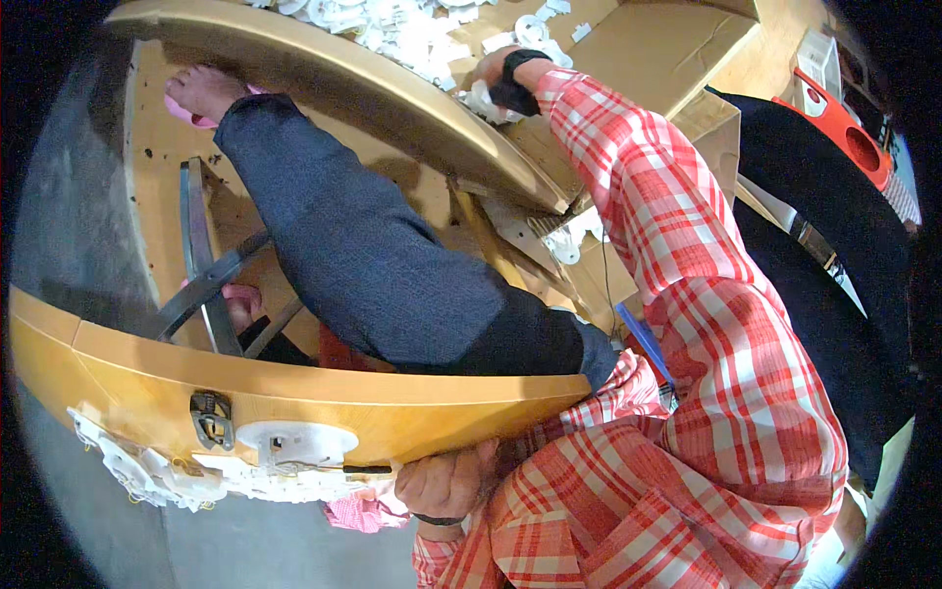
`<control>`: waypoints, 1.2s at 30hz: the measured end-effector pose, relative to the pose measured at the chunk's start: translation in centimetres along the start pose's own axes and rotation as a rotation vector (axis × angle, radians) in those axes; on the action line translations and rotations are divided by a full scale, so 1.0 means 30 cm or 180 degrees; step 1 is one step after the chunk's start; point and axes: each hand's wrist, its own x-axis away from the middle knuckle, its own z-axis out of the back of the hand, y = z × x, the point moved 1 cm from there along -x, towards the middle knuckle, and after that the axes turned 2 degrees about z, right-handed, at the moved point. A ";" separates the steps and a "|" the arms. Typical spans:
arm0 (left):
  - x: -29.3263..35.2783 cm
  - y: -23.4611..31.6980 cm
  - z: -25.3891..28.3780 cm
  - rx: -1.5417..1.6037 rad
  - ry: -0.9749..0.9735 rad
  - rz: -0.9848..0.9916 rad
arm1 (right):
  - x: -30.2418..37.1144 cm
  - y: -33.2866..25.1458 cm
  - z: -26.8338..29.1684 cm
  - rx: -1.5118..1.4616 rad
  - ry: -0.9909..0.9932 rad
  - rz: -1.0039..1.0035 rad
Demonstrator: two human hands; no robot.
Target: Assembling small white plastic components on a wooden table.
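Observation:
My right hand point(497, 67), with a black band on its wrist, reaches into a cardboard box point(667, 49) among many loose white plastic parts point(392, 29). Its fingers are mostly hidden, and I cannot tell whether they hold anything. At the edge of the wooden tabletop point(324, 390) my left hand point(446, 481) is closed, fingers curled in; what it holds, if anything, is hidden. Close to its knuckles lies a slim, dark-ended rod point(368, 469). Beside it on the tabletop are a round white plastic part point(299, 442) and more white pieces point(128, 461).
A black clip-like piece point(211, 420) sits at the tabletop edge. My trousered leg point(373, 226) stretches between table and box, near a dark metal frame point(201, 255). A red plastic item point(844, 133) and dark cloth point(824, 196) are at the right. Pink cloth point(363, 512) shows below the table edge.

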 end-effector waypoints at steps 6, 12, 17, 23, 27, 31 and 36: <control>0.513 -0.010 0.185 0.1179 0.0116 -0.0553 | 0.128 0.109 0.045 -0.0510 -0.0715 0.0733; 0.918 -0.188 0.381 0.2204 0.0317 -0.0842 | 0.248 -0.039 0.074 -0.0100 -0.0332 0.0689; 1.256 -0.240 0.472 0.3336 0.0480 -0.1349 | 0.320 0.157 0.079 0.0094 0.0011 0.0768; 1.517 -0.443 0.516 0.3880 0.0705 -0.1518 | 0.330 0.123 0.172 -0.1392 0.0814 0.0983; 1.516 -0.428 0.529 0.3834 0.0500 -0.1502 | 0.463 0.152 0.228 -0.2413 0.0508 0.0437; 1.468 -0.393 0.503 0.4010 0.0913 -0.1416 | 0.324 0.376 0.168 -0.3077 0.1604 0.1141; 1.402 -0.368 0.478 0.3773 0.0974 -0.1238 | 0.311 0.206 0.197 -0.4158 0.1434 0.0865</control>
